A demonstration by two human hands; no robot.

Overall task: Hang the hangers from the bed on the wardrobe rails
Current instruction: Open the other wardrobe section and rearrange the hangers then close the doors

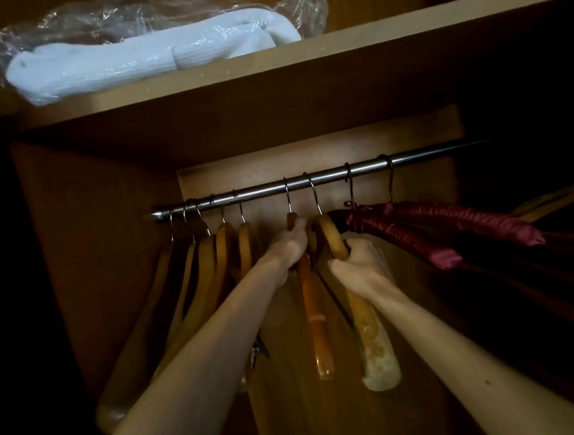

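Two wooden hangers held at the wardrobe rail [310,181].

The orange hanger [316,318] is gripped near its neck by the left hand [289,248]; the pale hanger [366,321] is clasped by the right hand [358,263]. Both hooks seem to be over the rail, though this is dim.

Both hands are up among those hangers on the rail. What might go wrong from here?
The left hand grips a wooden hanger whose hook is on the rail; a tug might lift that hook off. The right hand grips the neighbouring hanger close by, so the two could knock or tangle. The maroon padded hangers hang slanted beside it and might get bumped.
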